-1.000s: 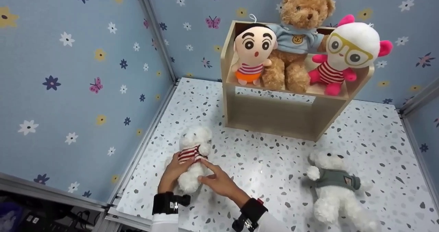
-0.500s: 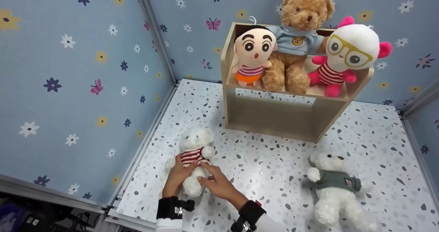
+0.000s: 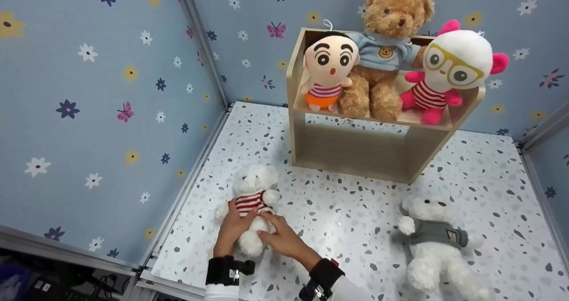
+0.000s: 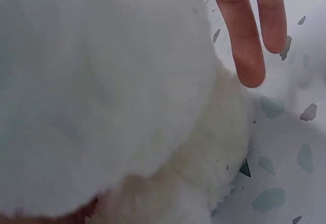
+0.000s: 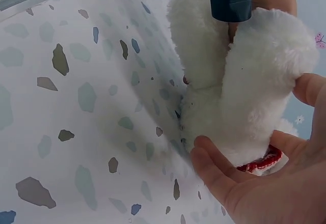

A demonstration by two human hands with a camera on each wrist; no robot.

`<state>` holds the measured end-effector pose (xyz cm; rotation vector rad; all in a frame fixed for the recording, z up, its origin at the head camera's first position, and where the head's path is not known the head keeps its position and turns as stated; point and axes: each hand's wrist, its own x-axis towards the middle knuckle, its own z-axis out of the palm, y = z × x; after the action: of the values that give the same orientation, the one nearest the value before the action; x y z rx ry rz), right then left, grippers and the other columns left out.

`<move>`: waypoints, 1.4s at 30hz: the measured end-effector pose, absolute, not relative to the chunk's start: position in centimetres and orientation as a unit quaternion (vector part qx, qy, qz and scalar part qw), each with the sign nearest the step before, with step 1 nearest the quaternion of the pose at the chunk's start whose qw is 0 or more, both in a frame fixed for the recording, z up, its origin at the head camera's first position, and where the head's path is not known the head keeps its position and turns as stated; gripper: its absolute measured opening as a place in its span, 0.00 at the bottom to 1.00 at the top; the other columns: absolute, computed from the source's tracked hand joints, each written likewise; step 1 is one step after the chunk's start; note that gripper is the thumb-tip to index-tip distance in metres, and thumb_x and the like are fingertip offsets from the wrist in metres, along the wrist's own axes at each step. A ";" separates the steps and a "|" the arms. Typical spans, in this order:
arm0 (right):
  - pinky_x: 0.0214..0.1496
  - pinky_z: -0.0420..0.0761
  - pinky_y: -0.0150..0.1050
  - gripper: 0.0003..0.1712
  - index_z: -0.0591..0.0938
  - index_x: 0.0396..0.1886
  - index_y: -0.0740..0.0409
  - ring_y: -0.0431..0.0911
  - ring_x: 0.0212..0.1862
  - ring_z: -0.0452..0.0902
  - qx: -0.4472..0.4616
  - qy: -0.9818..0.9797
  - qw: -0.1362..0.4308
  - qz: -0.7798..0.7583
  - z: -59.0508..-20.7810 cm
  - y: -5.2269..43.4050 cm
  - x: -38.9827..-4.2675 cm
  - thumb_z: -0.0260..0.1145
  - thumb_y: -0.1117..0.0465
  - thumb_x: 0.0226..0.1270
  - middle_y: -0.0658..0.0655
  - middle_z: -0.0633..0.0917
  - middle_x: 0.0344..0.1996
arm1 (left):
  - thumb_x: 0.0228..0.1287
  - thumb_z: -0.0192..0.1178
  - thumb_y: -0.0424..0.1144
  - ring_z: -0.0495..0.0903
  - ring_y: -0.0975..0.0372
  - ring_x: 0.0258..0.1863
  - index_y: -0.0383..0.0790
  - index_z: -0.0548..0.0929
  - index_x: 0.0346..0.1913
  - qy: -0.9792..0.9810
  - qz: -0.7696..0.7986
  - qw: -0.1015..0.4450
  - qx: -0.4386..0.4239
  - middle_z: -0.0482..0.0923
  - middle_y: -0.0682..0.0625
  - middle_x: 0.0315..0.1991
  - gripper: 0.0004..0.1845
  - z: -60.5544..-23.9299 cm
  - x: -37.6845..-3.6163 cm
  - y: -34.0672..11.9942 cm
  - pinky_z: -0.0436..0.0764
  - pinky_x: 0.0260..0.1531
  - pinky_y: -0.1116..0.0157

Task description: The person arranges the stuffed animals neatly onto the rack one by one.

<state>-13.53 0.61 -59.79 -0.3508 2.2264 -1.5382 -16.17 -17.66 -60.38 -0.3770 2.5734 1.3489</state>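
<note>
Left hand [image 3: 233, 225] and right hand [image 3: 284, 238], both partly closed round a fluffy white toy [image 3: 255, 180], striped knit sweater [image 3: 250, 203], plump legs [image 3: 251, 244].

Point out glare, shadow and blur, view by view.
Head: bright glare on the tabletop; left wrist: the white teddy, up close, looks blurred, the fingers sharper; right wrist: a soft shadow lies across the tabletop beside the teddy.

Boy doll [image 3: 330, 67], brown bear [image 3: 377, 65] and pink-eared doll [image 3: 444, 76] sit on wooden shelf [image 3: 355, 150], flowered wall [image 3: 255, 47] behind; green-shirted white toy [image 3: 433, 241] lies face-up on speckled table [image 3: 351, 230].
</note>
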 end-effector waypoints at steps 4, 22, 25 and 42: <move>0.59 0.74 0.52 0.37 0.64 0.72 0.44 0.57 0.63 0.68 -0.121 0.798 0.204 -0.554 -59.9 0.6 -13.6 0.61 0.46 0.63 0.64 0.66 0.65 | 0.64 0.57 0.57 0.70 0.36 0.61 0.37 0.49 0.73 0.876 0.455 0.099 -0.131 0.69 0.26 0.62 0.45 -60.4 -16.2 -17.6 0.70 0.58 0.43; 0.45 0.81 0.41 0.39 0.63 0.72 0.47 0.54 0.50 0.81 -0.109 0.730 0.229 -0.634 -59.9 0.7 -13.1 0.64 0.59 0.61 0.66 0.58 0.70 | 0.64 0.57 0.56 0.70 0.37 0.61 0.41 0.52 0.73 0.877 0.449 0.084 -0.146 0.69 0.29 0.63 0.42 -60.3 -15.8 -16.9 0.70 0.57 0.42; 0.45 0.82 0.41 0.39 0.63 0.72 0.45 0.54 0.51 0.80 -0.104 0.729 0.233 -0.635 -59.9 0.8 -13.1 0.64 0.58 0.61 0.66 0.58 0.70 | 0.64 0.58 0.56 0.70 0.37 0.62 0.41 0.52 0.73 0.878 0.447 0.081 -0.150 0.69 0.29 0.63 0.42 -60.4 -15.8 -16.9 0.70 0.57 0.42; 0.48 0.82 0.43 0.40 0.63 0.72 0.45 0.59 0.55 0.77 -0.117 0.741 0.227 -0.621 -60.1 1.0 -13.1 0.66 0.56 0.60 0.65 0.59 0.70 | 0.62 0.60 0.56 0.74 0.40 0.58 0.45 0.55 0.72 0.879 0.447 0.059 -0.153 0.73 0.32 0.60 0.41 -60.1 -15.6 -16.7 0.73 0.54 0.43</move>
<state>-13.06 0.99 -60.13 -0.3227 2.0407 -1.7120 -15.56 -16.70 -60.13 -0.4633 2.6637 1.3546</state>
